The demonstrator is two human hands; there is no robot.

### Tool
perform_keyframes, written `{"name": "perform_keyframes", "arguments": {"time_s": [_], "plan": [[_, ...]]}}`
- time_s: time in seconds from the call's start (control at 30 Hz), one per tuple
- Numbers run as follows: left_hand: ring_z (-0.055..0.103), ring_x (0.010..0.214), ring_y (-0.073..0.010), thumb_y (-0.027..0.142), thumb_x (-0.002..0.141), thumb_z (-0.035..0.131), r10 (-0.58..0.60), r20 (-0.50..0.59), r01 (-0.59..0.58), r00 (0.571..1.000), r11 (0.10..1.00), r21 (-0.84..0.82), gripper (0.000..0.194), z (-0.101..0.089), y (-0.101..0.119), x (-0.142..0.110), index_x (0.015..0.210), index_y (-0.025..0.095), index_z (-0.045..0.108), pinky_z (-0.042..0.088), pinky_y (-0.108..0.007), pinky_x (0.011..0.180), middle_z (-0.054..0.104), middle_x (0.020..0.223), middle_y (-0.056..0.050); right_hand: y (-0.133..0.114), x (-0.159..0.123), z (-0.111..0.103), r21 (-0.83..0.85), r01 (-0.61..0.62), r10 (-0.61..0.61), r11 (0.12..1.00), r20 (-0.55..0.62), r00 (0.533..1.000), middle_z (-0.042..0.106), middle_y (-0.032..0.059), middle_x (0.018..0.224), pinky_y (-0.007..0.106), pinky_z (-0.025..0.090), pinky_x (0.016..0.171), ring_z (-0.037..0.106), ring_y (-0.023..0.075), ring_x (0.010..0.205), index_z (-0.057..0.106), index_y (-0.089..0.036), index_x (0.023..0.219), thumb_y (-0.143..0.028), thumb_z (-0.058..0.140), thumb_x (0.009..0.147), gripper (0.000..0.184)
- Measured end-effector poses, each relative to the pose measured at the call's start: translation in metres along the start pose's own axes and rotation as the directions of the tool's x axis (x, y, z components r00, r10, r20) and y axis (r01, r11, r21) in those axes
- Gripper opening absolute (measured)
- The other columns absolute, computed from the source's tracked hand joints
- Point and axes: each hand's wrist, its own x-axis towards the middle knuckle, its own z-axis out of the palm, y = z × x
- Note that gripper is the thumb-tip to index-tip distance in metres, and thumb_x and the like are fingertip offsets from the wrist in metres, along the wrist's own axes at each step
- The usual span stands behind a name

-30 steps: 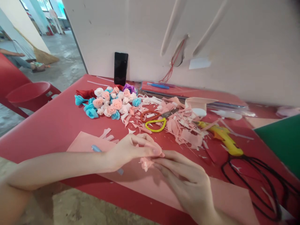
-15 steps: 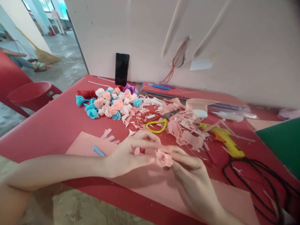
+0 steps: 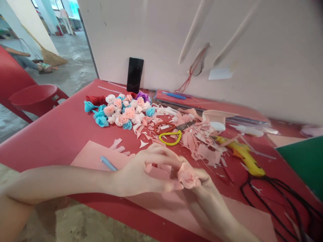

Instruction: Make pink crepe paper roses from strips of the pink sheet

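Pink flower (image 3: 188, 177) between both hands, above pink sheet (image 3: 248, 209), near side of tabletop (image 3: 63, 129). Right hand (image 3: 208, 193) clamped on flower from right; left hand (image 3: 140, 172) has thumb and fingers apart at left petals. Step looks like petal shaping; next move probably calls for light fingertips, steady hold.

TEXT: none legible | phone (image 3: 135, 75): none readable | white patch (image 3: 220, 73): none readable | glue gun (image 3: 243, 153): none readable

The pink flower (image 3: 188, 178) has shifted right and turned more face-up.
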Motion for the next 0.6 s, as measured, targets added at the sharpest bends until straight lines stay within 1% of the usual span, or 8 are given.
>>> {"name": "perform_keyframes", "arguments": {"time_s": [0.1, 0.23, 0.3, 0.37, 0.47, 0.53, 0.6], "plan": [[0.048, 0.087, -0.0161, 0.019, 0.072, 0.066, 0.051, -0.01, -0.05, 0.999, 0.995, 0.089, 0.015, -0.0002, 0.0004, 0.0006, 0.087, 0.019, 0.067, 0.042, -0.031, 0.085, 0.06, 0.089, -0.003, 0.0016, -0.0005, -0.0015, 0.001, -0.016, 0.016, 1.0, -0.025, 1.0, 0.061, 0.0016, 0.081, 0.031, 0.051, 0.075, 0.059, 0.0171, 0.081, 0.067, -0.026, 0.052, -0.036, 0.075, 0.066, 0.019], [0.048, 0.09, -0.0165, 0.02, 0.074, 0.066, 0.127, 0.008, -0.127, 0.992, 0.975, 0.185, 0.015, -0.0015, -0.0006, 0.0008, 0.088, 0.017, 0.068, 0.041, -0.03, 0.086, 0.062, 0.09, -0.005, 0.0029, 0.0006, -0.002, -0.004, 0.023, -0.023, 1.0, -0.048, 0.999, 0.059, -0.0005, 0.072, 0.028, 0.051, 0.075, 0.059, 0.0159, 0.079, 0.069, -0.029, 0.054, -0.033, 0.077, 0.064, 0.014], [0.049, 0.09, -0.0168, 0.021, 0.076, 0.064, 0.153, 0.024, -0.154, 0.988, 0.962, 0.226, 0.015, -0.0028, -0.0018, 0.0008, 0.09, 0.019, 0.068, 0.041, -0.032, 0.087, 0.062, 0.09, -0.005, 0.0019, 0.0012, -0.0005, -0.012, 0.034, -0.035, 0.999, -0.033, 0.999, 0.059, -0.0004, 0.076, 0.028, 0.052, 0.072, 0.058, 0.0159, 0.08, 0.071, -0.031, 0.058, -0.035, 0.077, 0.064, 0.01], [0.05, 0.09, -0.017, 0.022, 0.079, 0.06, 0.172, 0.036, -0.175, 0.984, 0.953, 0.248, 0.016, -0.0042, -0.0031, 0.0009, 0.093, 0.021, 0.069, 0.041, -0.033, 0.087, 0.061, 0.089, -0.005, 0.0004, 0.0015, 0.0013, -0.042, 0.01, -0.01, 0.999, -0.006, 1.0, 0.06, 0.0014, 0.084, 0.027, 0.052, 0.067, 0.057, 0.0163, 0.079, 0.072, -0.03, 0.061, -0.039, 0.075, 0.065, 0.01], [0.05, 0.09, -0.0172, 0.019, 0.083, 0.053, 0.173, 0.034, -0.176, 0.984, 0.961, 0.212, 0.02, -0.0053, -0.0044, 0.001, 0.094, 0.022, 0.069, 0.042, -0.034, 0.087, 0.061, 0.088, -0.005, -0.0008, 0.0016, 0.0026, -0.067, -0.009, 0.01, 0.998, 0.011, 1.0, 0.058, 0.0031, 0.086, 0.027, 0.051, 0.061, 0.055, 0.0169, 0.079, 0.073, -0.03, 0.064, -0.043, 0.072, 0.067, 0.014], [0.052, 0.091, -0.0169, 0.017, 0.084, 0.051, 0.165, 0.029, -0.168, 0.986, 0.976, 0.136, 0.022, -0.0048, -0.0048, 0.0011, 0.094, 0.022, 0.07, 0.042, -0.034, 0.088, 0.06, 0.089, -0.005, -0.0002, 0.0016, 0.0019, -0.06, 0.004, -0.004, 0.998, 0.006, 1.0, 0.056, 0.0028, 0.083, 0.028, 0.052, 0.065, 0.054, 0.0171, 0.08, 0.073, -0.031, 0.065, -0.044, 0.072, 0.067, 0.014], [0.054, 0.091, -0.0164, 0.016, 0.083, 0.053, 0.164, 0.038, -0.165, 0.986, 0.986, 0.038, 0.022, -0.0035, -0.0049, 0.0011, 0.093, 0.023, 0.07, 0.044, -0.033, 0.087, 0.059, 0.09, -0.004, 0.0009, 0.0016, 0.0008, -0.048, 0.003, -0.003, 0.999, 0.018, 1.0, 0.056, 0.0023, 0.081, 0.029, 0.051, 0.069, 0.054, 0.0167, 0.079, 0.073, -0.03, 0.063, -0.043, 0.072, 0.066, 0.013]]}}
